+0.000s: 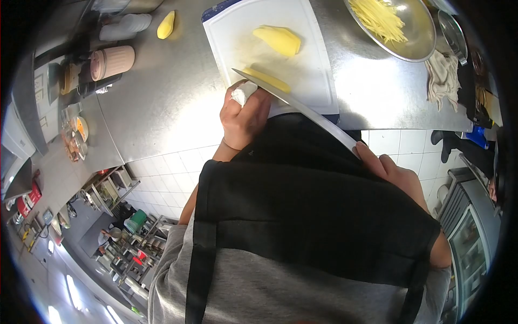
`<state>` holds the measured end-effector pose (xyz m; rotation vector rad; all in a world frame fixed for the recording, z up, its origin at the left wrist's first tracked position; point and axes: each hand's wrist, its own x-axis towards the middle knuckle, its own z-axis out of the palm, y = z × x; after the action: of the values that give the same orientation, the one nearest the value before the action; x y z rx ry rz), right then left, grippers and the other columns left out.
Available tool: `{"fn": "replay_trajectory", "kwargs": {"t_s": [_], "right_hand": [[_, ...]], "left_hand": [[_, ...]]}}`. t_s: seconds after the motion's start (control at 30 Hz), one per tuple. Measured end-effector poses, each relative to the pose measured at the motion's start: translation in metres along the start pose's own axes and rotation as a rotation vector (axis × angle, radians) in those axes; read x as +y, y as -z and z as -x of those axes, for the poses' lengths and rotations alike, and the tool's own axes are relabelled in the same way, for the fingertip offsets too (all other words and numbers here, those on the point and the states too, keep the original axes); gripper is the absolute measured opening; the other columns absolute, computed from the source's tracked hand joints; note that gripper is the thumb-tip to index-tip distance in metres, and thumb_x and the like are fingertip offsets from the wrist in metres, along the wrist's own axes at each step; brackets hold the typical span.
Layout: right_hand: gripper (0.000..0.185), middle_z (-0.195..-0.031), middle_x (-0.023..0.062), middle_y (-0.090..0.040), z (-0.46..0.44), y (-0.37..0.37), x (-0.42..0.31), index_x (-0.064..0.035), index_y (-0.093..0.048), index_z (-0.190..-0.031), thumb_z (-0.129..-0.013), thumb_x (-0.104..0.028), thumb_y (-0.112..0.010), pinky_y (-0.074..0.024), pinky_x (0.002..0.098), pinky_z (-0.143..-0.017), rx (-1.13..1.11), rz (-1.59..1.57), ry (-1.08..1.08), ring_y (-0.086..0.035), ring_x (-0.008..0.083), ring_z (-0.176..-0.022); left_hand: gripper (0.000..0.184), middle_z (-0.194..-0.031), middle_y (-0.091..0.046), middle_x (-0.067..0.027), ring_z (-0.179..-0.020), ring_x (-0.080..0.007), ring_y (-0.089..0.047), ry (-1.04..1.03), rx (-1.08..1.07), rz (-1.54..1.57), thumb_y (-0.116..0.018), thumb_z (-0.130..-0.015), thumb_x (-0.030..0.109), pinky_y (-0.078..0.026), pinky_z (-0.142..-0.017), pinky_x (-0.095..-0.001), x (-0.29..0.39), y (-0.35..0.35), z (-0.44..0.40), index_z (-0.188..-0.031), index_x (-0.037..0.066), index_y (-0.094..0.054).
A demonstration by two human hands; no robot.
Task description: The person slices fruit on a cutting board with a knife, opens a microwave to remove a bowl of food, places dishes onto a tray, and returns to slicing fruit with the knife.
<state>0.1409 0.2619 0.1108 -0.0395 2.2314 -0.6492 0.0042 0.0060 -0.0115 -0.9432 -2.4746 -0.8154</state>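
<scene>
My right hand (394, 175) is wrapped round the grip end of a long kitchen knife (318, 117), whose blade slants across the white cutting board (315, 75). Just beyond the blade, near its tip, lies a flat, pale yellow peeled piece (272, 81), perhaps potato or mango. My left hand (243, 116) is closed at the near side of the blade, fingers curled and fingertips hidden. Something white (244, 93), a finger wrap or crumpled paper, shows at its fingers. A larger peeled yellow chunk (278, 40) rests farther up the board.
A steel bowl (423, 40) of thin yellow strips (380, 20) stands at the right, with a crumpled cloth (443, 81) near it. Another peeled yellow piece (166, 25) and a pink container (113, 62) are at the left of the steel counter (162, 102).
</scene>
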Motion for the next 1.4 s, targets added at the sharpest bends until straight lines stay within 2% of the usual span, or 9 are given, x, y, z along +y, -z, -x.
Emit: {"fn": "replay_trajectory", "kwargs": {"t_s": [0.23, 0.37, 0.4, 0.53, 0.77, 1.07, 1.4], "right_hand": [[0.063, -0.087, 0.0144, -0.054, -0.003, -0.002, 0.004, -0.0219, -0.03, -0.137, -0.081, -0.026, -0.057, -0.0488, 0.0403, -0.061, 0.029, -0.002, 0.015, -0.061, 0.0339, -0.066], [0.063, -0.088, 0.0174, -0.055, -0.003, -0.002, 0.003, -0.0172, -0.032, -0.137, -0.079, -0.024, -0.056, -0.0482, 0.0427, -0.062, 0.03, 0.033, 0.031, -0.062, 0.0362, -0.069], [0.063, -0.088, 0.0177, -0.055, -0.003, -0.003, 0.003, -0.0166, -0.031, -0.137, -0.079, -0.024, -0.056, -0.0481, 0.0428, -0.061, 0.029, 0.032, 0.033, -0.061, 0.0365, -0.069], [0.065, -0.088, 0.0188, -0.055, -0.004, -0.005, 0.007, -0.0153, -0.03, -0.137, -0.079, -0.025, -0.057, -0.048, 0.0431, -0.061, 0.022, 0.032, 0.04, -0.061, 0.0375, -0.069], [0.065, -0.088, 0.0203, -0.055, -0.008, -0.002, 0.005, -0.0141, -0.03, -0.136, -0.079, -0.028, -0.058, -0.0483, 0.0426, -0.062, -0.014, 0.003, 0.024, -0.061, 0.0386, -0.07], [0.066, -0.089, 0.0198, -0.056, -0.015, -0.001, 0.001, -0.0159, -0.027, -0.138, -0.081, -0.029, -0.057, -0.0488, 0.0422, -0.064, -0.084, -0.018, -0.013, -0.062, 0.0378, -0.072], [0.06, -0.094, 0.0216, -0.056, -0.032, -0.014, 0.011, -0.023, -0.027, -0.139, -0.084, -0.028, -0.053, -0.0498, 0.0424, -0.071, -0.039, -0.058, 0.057, -0.062, 0.0396, -0.08]], "left_hand": [[0.026, -0.068, -0.053, -0.0074, -0.078, -0.0283, -0.062, 0.014, -0.014, -0.058, -0.072, -0.063, 0.0, -0.053, -0.066, -0.0347, -0.002, 0.002, 0.002, -0.086, 0.013, -0.07], [0.026, -0.075, -0.055, -0.0086, -0.08, -0.0291, -0.062, 0.025, 0.014, -0.019, -0.073, -0.063, 0.0, -0.054, -0.066, -0.0354, 0.002, 0.002, 0.002, -0.086, 0.012, -0.07], [0.026, -0.081, -0.058, -0.009, -0.081, -0.0295, -0.061, 0.015, 0.024, 0.003, -0.073, -0.063, -0.001, -0.053, -0.067, -0.0351, 0.004, 0.002, 0.0, -0.086, 0.012, -0.07], [0.026, -0.084, -0.06, -0.0092, -0.082, -0.0299, -0.061, -0.028, 0.05, 0.016, -0.074, -0.062, -0.001, -0.052, -0.067, -0.034, 0.001, -0.001, 0.003, -0.085, 0.009, -0.069], [0.027, -0.086, -0.061, -0.0099, -0.083, -0.0296, -0.062, 0.014, 0.046, 0.014, -0.076, -0.063, 0.001, -0.052, -0.068, -0.0344, 0.003, -0.003, 0.004, -0.087, 0.009, -0.069], [0.026, -0.085, -0.06, -0.0094, -0.084, -0.0291, -0.062, 0.041, 0.023, 0.01, -0.076, -0.062, 0.001, -0.052, -0.068, -0.0342, 0.003, -0.003, 0.005, -0.085, 0.011, -0.069], [0.026, -0.089, -0.062, -0.0095, -0.085, -0.0294, -0.062, 0.016, 0.008, 0.013, -0.074, -0.06, -0.001, -0.052, -0.068, -0.0329, -0.004, -0.004, 0.005, -0.082, 0.012, -0.069]]}}
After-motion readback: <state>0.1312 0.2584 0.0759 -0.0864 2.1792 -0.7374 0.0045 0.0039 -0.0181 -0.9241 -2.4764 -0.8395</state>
